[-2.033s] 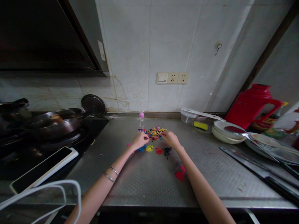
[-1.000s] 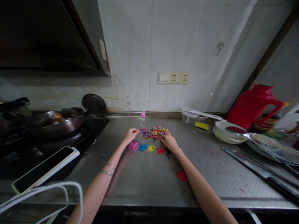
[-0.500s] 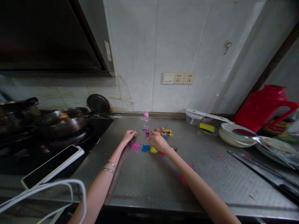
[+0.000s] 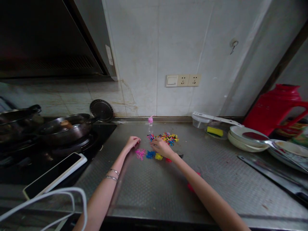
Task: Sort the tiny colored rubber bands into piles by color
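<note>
On the steel counter lies a mixed pile of small multicoloured elastic bands. In front of it is a row of sorted clumps: pink bands, blue bands, yellow bands and red bands, the last partly behind my wrist. My right hand is at the left part of the pile, fingertips pinched together; anything between them is too small to make out. Just behind the pink clump my left hand rests with closed fingers, their contents hidden.
A small clear bottle with a pink top stands behind the pile. To the left are a phone-like device, a white cable and a pan on the stove. At right are a sponge, bowls, a knife and a red thermos.
My right hand has shifted slightly left and down, toward the pile's left front edge. My left hand stays nearly in place. The whole view has moved a little.
</note>
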The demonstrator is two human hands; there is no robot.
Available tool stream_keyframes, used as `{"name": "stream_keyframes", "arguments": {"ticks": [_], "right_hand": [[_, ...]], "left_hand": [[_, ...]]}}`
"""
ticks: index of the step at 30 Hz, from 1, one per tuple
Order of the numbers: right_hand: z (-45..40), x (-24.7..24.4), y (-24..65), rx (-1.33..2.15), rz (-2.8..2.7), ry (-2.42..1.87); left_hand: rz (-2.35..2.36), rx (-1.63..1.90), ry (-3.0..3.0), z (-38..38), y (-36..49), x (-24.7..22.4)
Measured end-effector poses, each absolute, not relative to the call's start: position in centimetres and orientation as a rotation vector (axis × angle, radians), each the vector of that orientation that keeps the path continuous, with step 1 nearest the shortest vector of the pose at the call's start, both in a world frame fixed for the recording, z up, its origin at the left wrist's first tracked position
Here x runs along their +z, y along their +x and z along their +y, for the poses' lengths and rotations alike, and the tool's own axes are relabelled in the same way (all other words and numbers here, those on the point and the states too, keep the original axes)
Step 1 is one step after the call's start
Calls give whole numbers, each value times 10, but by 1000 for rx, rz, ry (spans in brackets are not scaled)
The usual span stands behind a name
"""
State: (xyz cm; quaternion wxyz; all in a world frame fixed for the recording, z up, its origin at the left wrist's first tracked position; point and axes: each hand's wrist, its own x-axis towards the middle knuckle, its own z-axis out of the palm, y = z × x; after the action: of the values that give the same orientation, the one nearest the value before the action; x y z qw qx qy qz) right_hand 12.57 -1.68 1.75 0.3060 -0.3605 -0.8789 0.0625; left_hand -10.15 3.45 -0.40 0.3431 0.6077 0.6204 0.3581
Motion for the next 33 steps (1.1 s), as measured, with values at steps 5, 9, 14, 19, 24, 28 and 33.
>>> {"name": "stream_keyframes", "arguments": {"ticks": [5, 9, 14, 19, 24, 28, 33], "right_hand": [[1, 8, 187, 225, -2067, -1170], [6, -5, 214, 328, -1930, -1295], [12, -17, 223, 339, -1769, -1392], [16, -24, 225, 364, -1686, -1388], [18, -27, 227, 416, -1694, -1395], [18, -27, 226, 398, -1729, -1412], [16, -24, 225, 354, -1768, -1440]], "left_hand": [[1695, 898, 1573, 34, -99, -2], [1796, 903, 1593, 33, -94, 1], [1832, 928, 1631, 33, -92, 1], [1863, 948, 1700, 30, -90, 0], [1958, 869, 1825, 26, -79, 5], [2053, 736, 1978, 29, -66, 8], [1946, 816, 2044, 47, -53, 9]]}}
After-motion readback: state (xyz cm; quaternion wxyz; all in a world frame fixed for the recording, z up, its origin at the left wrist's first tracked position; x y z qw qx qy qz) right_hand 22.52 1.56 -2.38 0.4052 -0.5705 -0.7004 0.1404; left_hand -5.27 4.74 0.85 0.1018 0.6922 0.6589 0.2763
